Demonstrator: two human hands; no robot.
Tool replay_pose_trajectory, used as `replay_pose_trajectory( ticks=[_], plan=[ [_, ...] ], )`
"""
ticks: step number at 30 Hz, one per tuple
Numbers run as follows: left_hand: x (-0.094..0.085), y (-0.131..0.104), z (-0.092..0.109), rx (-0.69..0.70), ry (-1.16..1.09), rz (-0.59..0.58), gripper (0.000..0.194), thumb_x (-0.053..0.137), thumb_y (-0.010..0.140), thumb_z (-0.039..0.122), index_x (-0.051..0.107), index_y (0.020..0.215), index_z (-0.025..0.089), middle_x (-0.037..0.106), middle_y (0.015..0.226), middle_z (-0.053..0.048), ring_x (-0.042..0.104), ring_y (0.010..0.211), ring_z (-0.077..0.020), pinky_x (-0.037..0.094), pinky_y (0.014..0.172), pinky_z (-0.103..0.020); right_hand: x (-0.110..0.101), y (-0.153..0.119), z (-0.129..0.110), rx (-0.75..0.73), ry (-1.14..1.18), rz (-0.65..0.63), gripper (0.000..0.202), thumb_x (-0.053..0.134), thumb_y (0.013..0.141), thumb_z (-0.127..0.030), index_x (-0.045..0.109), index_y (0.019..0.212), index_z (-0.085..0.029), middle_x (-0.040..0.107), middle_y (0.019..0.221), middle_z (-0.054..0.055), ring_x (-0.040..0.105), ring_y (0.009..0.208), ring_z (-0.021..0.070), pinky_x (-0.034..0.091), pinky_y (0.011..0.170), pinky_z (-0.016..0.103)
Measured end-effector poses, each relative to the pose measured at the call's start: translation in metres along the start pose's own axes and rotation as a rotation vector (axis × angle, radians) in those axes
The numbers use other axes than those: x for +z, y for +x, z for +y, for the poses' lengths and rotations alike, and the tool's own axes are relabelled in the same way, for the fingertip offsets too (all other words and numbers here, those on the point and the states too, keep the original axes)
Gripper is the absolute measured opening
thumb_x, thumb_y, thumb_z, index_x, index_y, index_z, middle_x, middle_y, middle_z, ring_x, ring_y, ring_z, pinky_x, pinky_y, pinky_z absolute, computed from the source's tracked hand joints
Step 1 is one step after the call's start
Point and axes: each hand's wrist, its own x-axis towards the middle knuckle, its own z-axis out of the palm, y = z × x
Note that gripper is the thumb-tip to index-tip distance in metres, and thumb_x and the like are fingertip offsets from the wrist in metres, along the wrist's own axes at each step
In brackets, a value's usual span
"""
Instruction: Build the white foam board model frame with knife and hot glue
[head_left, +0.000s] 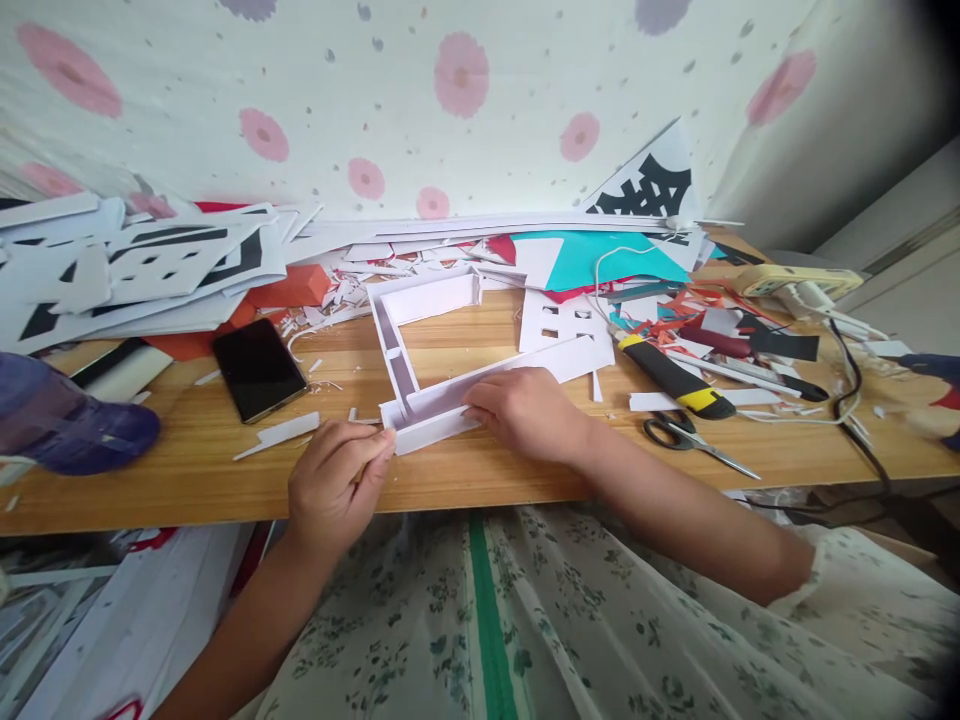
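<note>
A white channel-shaped piece, built of thin board with raised walls, lies on the wooden table in front of me. Its near arm reaches to the right, over a white sheet with small cut-out holes. My left hand pinches the near left corner of the piece between thumb and fingers. Further right, my right hand has its fingers closed on the wall of the near arm. A narrow white offcut lies left of my left hand.
A black phone and a purple bottle are on the left. To the right lie a black-and-yellow cutter, scissors, scraps and a power strip. Stacked cut boards fill the back left.
</note>
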Motion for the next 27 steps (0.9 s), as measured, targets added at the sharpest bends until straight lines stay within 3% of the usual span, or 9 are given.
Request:
replay_pose_trajectory(
  ticks=[7,18,23,27],
  plan=[
    [-0.002,0.001,-0.001,0.010,0.082,0.025,0.022,0.069,0.077,0.003,0.064,0.090,0.021,0.057,0.083,-0.002,0.055,0.074,-0.0181,0.045,0.068,-0.034,0.006,0.001,0.008,-0.072,0.037,0.063,0.022,0.052,0.096,-0.027,0.068,0.086,-0.018,0.074,0.087,0.005,0.064,0.077,0.0188,0.032,0.066,0.030],
    [-0.001,0.002,-0.001,0.004,0.105,0.041,0.021,0.069,0.079,0.006,0.063,0.089,0.024,0.055,0.082,0.000,0.052,0.075,-0.0167,0.042,0.072,-0.035,0.007,-0.002,0.008,-0.098,0.048,0.088,0.023,0.052,0.096,-0.028,0.070,0.088,-0.016,0.074,0.088,0.006,0.065,0.080,0.0205,0.037,0.071,0.031],
    [-0.002,0.002,-0.001,0.012,0.102,0.052,0.016,0.068,0.081,0.010,0.065,0.087,0.024,0.056,0.081,0.000,0.053,0.076,-0.0161,0.044,0.072,-0.034,-0.001,-0.002,-0.006,-0.130,0.098,0.066,0.027,0.051,0.097,-0.030,0.064,0.116,-0.016,0.073,0.107,0.009,0.067,0.094,0.0227,0.042,0.077,0.030],
    [-0.002,0.003,0.000,0.005,0.126,0.051,0.013,0.066,0.082,0.011,0.067,0.086,0.024,0.058,0.079,-0.001,0.055,0.077,-0.0168,0.045,0.072,-0.034,-0.001,0.010,-0.026,-0.086,0.038,-0.030,0.022,0.050,0.096,-0.028,0.067,0.106,-0.019,0.075,0.097,0.007,0.068,0.088,0.0224,0.040,0.069,0.029]
  ],
)
